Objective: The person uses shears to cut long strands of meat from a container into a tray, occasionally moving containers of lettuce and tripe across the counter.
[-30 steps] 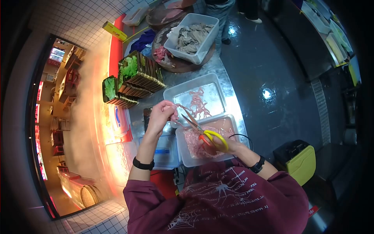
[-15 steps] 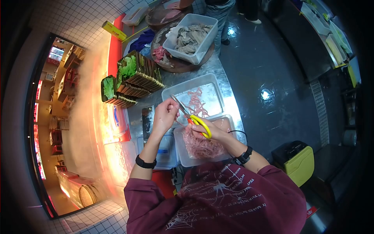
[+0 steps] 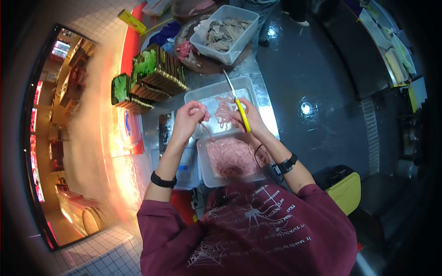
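My left hand (image 3: 189, 120) is closed on a pink, stringy strip (image 3: 207, 130), which hangs down toward the near tub. In my right hand (image 3: 248, 117) are yellow-handled scissors (image 3: 242, 112), their blades pointing up and away over the far tub's edge. The far clear tub (image 3: 190, 97) holds a small heap of pink strips (image 3: 224, 112) between my two hands. Below my hands, a second clear tub (image 3: 202, 169) contains a large pile of pink strips (image 3: 232, 156).
Wooden boxes (image 3: 161, 76) with green leaves stand at the left. A tub of grey cloths (image 3: 248, 28) rests on a round board (image 3: 202, 67) beyond. A lidded container (image 3: 185, 175) lies near my left forearm. A person's legs (image 3: 264, 20) show at the top.
My hands have moved apart. The scissors have swung away from my left hand and now point upward. The strip in my left hand hangs more visibly, and the view has shifted slightly.
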`<action>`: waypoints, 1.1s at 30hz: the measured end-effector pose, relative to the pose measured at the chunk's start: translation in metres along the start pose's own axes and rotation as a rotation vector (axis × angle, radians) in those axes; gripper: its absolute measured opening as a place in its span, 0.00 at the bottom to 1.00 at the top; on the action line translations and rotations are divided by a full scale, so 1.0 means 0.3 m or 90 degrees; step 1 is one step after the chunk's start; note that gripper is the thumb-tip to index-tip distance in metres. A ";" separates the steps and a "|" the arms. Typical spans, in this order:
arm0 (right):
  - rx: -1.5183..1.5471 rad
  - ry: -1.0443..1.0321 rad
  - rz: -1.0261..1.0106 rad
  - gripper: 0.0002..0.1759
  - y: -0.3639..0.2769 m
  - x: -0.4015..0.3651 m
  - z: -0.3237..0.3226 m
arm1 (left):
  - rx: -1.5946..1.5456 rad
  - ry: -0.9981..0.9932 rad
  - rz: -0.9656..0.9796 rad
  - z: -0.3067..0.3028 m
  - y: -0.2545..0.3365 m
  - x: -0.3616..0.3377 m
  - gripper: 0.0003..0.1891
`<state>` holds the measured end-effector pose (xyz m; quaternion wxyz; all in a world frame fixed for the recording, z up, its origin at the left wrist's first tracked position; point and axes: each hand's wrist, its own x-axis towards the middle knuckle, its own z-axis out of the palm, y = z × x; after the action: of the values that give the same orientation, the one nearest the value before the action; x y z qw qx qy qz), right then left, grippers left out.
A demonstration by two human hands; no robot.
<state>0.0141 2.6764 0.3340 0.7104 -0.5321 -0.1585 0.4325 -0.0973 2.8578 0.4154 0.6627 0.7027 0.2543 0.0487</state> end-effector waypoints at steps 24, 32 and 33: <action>-0.042 0.072 -0.308 0.18 -0.321 0.119 0.104 | -0.088 -0.160 0.020 0.036 -0.317 -0.053 0.15; -0.107 0.227 -0.320 0.20 -0.379 0.134 -0.117 | -0.059 -0.091 0.017 -0.109 -0.324 -0.130 0.12; -0.107 0.246 -0.329 0.20 -0.374 0.139 -0.139 | -0.045 -0.086 -0.018 -0.126 -0.306 -0.140 0.12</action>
<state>0.1167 2.6765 0.4085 0.7672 -0.6033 -0.1855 0.1142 -0.1759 2.8736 0.3433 0.7034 0.6768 0.2172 0.0011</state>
